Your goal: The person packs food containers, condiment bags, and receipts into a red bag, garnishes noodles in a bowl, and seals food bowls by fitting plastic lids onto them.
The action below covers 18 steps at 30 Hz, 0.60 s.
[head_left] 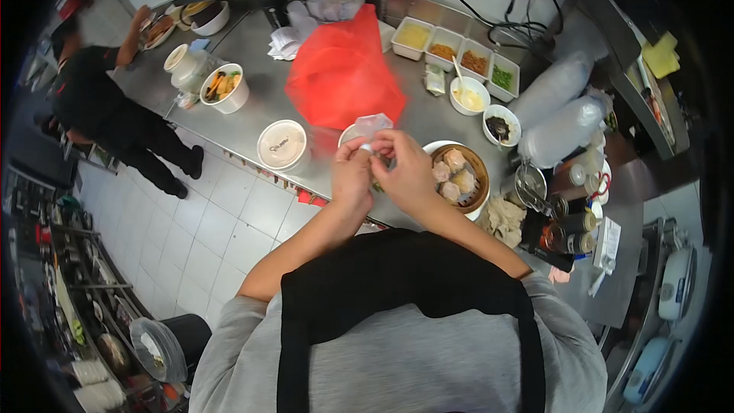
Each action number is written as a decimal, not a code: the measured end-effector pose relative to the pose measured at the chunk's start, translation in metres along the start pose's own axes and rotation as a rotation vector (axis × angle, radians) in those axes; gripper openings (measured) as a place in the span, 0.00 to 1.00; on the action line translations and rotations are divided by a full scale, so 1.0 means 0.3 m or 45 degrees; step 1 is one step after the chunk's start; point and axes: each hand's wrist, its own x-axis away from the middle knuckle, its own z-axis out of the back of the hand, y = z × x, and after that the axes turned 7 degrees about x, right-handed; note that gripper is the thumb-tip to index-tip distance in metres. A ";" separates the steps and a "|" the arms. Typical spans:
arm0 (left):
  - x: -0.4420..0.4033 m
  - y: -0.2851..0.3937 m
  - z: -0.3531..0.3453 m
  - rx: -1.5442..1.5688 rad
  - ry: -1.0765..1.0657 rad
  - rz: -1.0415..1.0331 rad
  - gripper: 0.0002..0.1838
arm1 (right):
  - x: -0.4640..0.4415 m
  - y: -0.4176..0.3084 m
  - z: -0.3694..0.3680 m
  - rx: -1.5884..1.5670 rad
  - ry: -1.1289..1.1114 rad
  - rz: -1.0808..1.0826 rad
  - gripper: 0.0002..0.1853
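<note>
My left hand [354, 172] and my right hand [403, 170] meet over the counter's front edge, fingers pinched together. Between them is a small, pale, translucent plastic item [373, 124], its exact form unclear. Just behind stands a red plastic bag [340, 69], blurred. A round container partly shows under my hands. To their left sits a lidded white tub [283, 145] with writing on top. On the right, a bamboo steamer [480, 176] holds several dumplings [454, 159].
An open food tub [224, 89] and a jar [183, 65] stand left. Topping trays [442, 44], small bowls [469, 96], plastic bags [558, 130] and bottles [579, 222] line the right. A person in black [92, 92] stands at the far left counter.
</note>
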 end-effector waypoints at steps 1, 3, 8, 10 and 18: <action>0.007 -0.003 -0.005 0.068 0.042 0.034 0.07 | 0.005 0.001 -0.011 -0.008 -0.014 -0.008 0.19; 0.021 -0.008 -0.007 0.210 0.139 0.091 0.09 | 0.010 0.008 -0.029 0.005 -0.018 0.022 0.20; 0.015 0.004 0.013 0.269 0.066 0.130 0.11 | -0.006 -0.005 -0.043 -0.033 -0.022 0.033 0.23; 0.008 0.004 0.017 0.303 0.005 0.130 0.11 | -0.007 -0.017 -0.043 -0.076 -0.022 -0.003 0.23; 0.038 0.044 -0.024 0.288 0.165 0.147 0.13 | -0.022 -0.017 -0.055 -0.059 0.004 0.020 0.24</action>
